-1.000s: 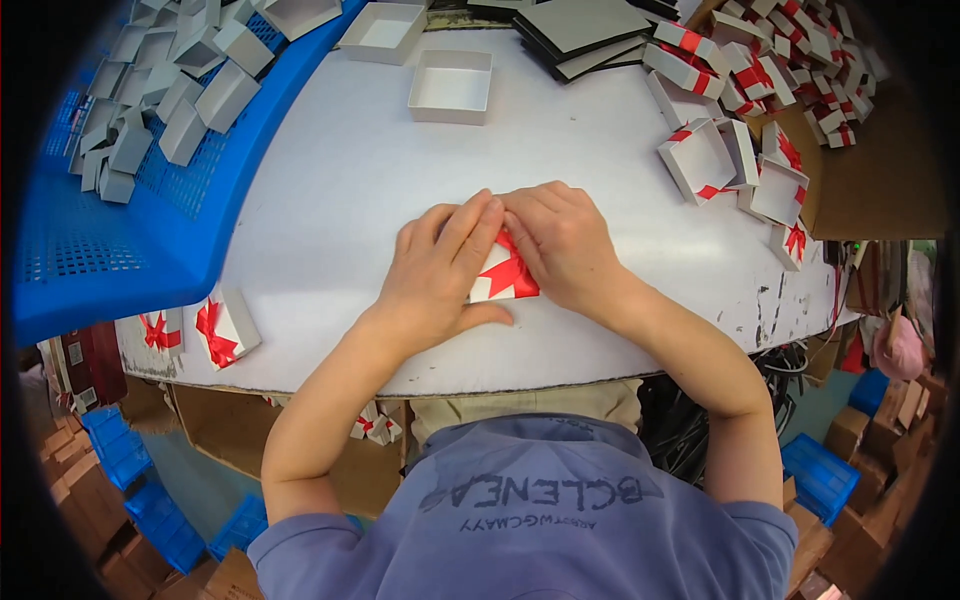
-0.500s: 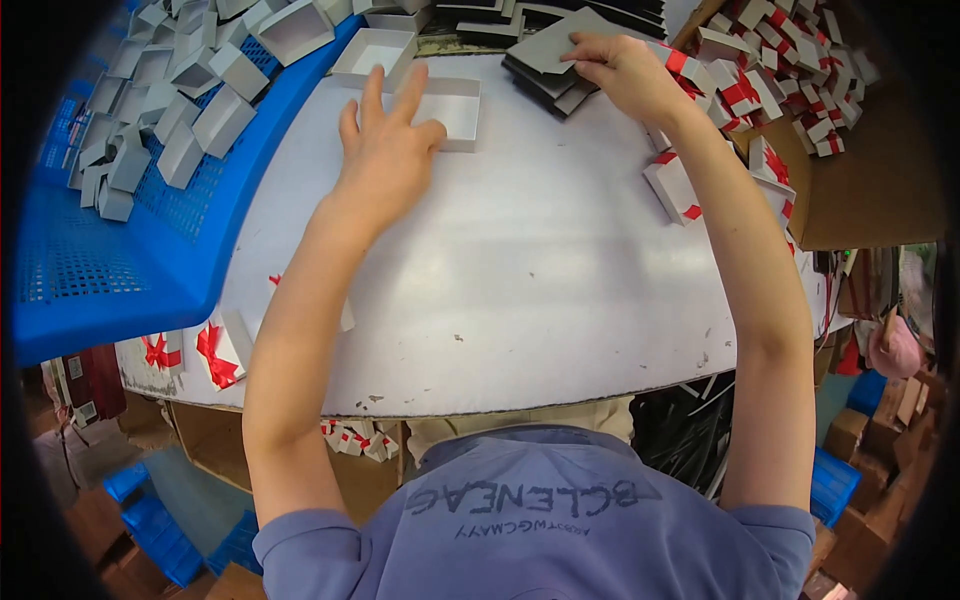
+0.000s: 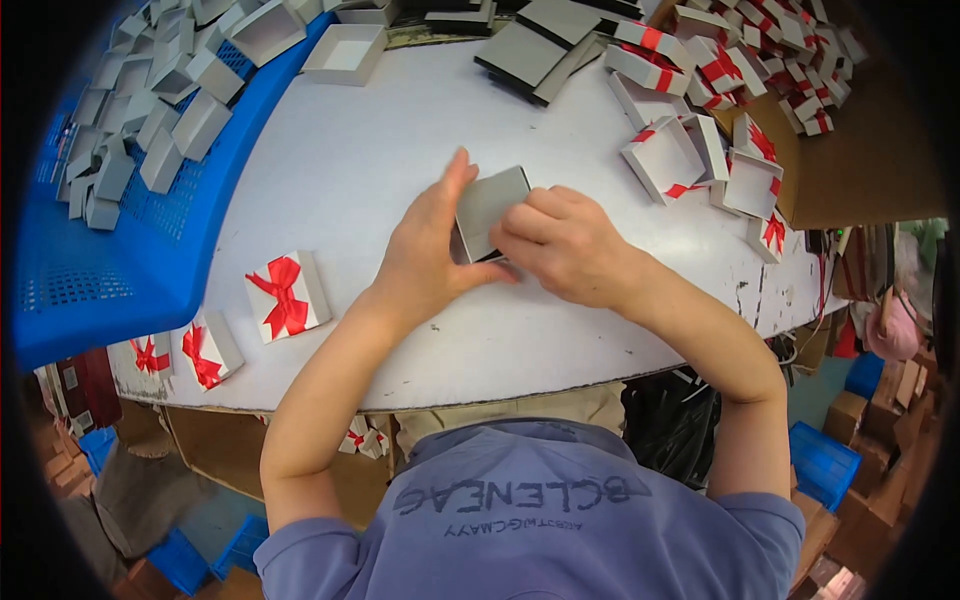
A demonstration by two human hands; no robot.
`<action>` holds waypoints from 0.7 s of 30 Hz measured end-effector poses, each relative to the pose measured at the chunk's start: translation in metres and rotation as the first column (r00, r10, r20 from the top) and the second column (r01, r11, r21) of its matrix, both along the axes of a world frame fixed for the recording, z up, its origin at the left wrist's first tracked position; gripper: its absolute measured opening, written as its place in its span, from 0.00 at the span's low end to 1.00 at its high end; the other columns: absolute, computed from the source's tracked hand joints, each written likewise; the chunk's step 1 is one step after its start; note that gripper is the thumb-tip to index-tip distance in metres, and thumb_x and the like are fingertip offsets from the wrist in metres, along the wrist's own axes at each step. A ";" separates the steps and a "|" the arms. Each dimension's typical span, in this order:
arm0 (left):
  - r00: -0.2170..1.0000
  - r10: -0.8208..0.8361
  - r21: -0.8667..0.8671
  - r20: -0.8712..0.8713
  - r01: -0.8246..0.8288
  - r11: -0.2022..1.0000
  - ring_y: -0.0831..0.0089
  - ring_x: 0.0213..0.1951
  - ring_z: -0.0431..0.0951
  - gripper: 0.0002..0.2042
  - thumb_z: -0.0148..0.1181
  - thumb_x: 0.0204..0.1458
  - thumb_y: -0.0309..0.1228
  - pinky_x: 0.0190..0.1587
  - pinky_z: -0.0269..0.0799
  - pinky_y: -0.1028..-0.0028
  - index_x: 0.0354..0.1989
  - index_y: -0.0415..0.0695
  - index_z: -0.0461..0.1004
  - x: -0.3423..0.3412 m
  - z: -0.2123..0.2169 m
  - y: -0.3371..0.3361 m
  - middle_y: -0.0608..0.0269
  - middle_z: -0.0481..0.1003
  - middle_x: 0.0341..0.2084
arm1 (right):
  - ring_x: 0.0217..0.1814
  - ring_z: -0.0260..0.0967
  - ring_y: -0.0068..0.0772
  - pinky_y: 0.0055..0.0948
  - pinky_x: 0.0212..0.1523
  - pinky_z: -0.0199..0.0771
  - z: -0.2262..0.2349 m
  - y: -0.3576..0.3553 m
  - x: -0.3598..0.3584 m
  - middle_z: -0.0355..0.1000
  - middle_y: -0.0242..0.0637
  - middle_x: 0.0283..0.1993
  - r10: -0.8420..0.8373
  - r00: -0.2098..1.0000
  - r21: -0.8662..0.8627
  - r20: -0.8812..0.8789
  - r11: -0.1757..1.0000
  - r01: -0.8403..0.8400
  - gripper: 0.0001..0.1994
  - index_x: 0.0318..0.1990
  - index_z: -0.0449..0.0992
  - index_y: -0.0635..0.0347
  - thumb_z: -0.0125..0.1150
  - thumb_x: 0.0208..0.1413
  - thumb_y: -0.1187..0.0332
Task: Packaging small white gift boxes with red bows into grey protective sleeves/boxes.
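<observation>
Over the middle of the table, my left hand (image 3: pixel 425 245) is wrapped around the left side of a small white box tray, its thumb along the near edge. Most of the tray is hidden by my hands and by a grey pad (image 3: pixel 486 205) with black edges lying in or over it. My right hand (image 3: pixel 572 245) has its fingers curled on the pad's right side; whether the pad sits fully inside cannot be seen. Further back lies a stack of similar grey pads (image 3: pixel 530 52). An open white box tray (image 3: pixel 345 54) stands at the far left.
A blue perforated crate (image 3: pixel 190 225) of white trays stands at left. White lids with red bows (image 3: pixel 287 298) lie at the near left. More red-ribboned lids (image 3: pixel 665 160) are piled at right, beside a cardboard box (image 3: pixel 850 165) full of them. The table's near edge (image 3: pixel 480 408) curves before me.
Both hands have come back from the far side to the middle. My left hand brought a white tray, my right a grey pad, and the two are now together.
</observation>
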State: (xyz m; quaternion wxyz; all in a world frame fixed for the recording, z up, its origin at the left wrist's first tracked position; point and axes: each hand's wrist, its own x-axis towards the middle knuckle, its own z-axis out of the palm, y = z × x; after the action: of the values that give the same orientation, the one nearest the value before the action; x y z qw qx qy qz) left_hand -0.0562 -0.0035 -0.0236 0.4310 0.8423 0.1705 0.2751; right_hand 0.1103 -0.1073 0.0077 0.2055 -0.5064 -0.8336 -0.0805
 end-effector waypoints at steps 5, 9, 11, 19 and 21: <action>0.976 -0.134 0.547 -0.173 0.209 0.811 0.52 0.50 0.64 0.34 0.70 0.33 0.36 0.45 0.66 0.62 0.54 0.52 0.66 -0.028 0.006 0.009 0.63 0.64 0.55 | 0.39 0.67 0.39 0.33 0.39 0.66 0.023 -0.030 0.040 0.70 0.36 0.37 -0.382 0.899 -0.112 -0.216 0.924 0.366 0.13 0.33 0.77 0.55 0.69 0.34 0.72; 0.893 -0.130 0.518 -0.430 0.363 0.775 0.48 0.54 0.61 0.29 0.68 0.35 0.33 0.54 0.58 0.59 0.52 0.53 0.68 -0.041 0.024 0.012 0.64 0.63 0.57 | 0.40 0.66 0.37 0.31 0.38 0.66 0.009 -0.050 0.071 0.69 0.37 0.36 -0.531 0.828 -0.086 0.181 0.830 0.552 0.13 0.33 0.73 0.59 0.68 0.36 0.72; 0.884 -0.153 0.484 -0.443 0.379 0.789 0.48 0.55 0.60 0.30 0.68 0.36 0.33 0.55 0.56 0.57 0.53 0.51 0.67 -0.037 0.021 0.013 0.62 0.63 0.56 | 0.39 0.67 0.33 0.29 0.38 0.66 0.015 -0.048 0.061 0.68 0.36 0.35 -0.544 0.818 -0.166 -0.186 0.838 0.519 0.13 0.34 0.72 0.60 0.66 0.38 0.73; 0.961 -0.257 0.023 0.104 0.256 0.967 0.49 0.53 0.62 0.51 0.73 0.30 0.29 0.53 0.64 0.62 0.63 0.43 0.44 -0.012 -0.015 0.009 0.44 0.46 0.61 | 0.35 0.68 0.21 0.22 0.38 0.69 -0.006 0.023 0.009 0.74 0.35 0.32 -0.659 0.335 -0.706 -0.674 0.707 -0.028 0.11 0.40 0.75 0.67 0.52 0.56 0.68; 0.964 -0.262 0.144 0.033 0.255 0.956 0.50 0.54 0.62 0.51 0.74 0.29 0.30 0.52 0.65 0.62 0.63 0.42 0.46 -0.002 -0.008 0.011 0.45 0.48 0.60 | 0.36 0.72 0.34 0.27 0.36 0.71 -0.001 0.015 0.000 0.73 0.44 0.34 -0.525 0.650 -0.527 -0.549 0.821 0.218 0.10 0.41 0.75 0.65 0.53 0.55 0.69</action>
State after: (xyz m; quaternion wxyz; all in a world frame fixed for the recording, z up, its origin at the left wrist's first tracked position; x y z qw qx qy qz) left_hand -0.0585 0.0078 -0.0312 0.4081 0.8778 0.0280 0.2493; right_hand 0.1100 -0.0926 0.0064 0.3583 -0.6953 -0.5725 0.2459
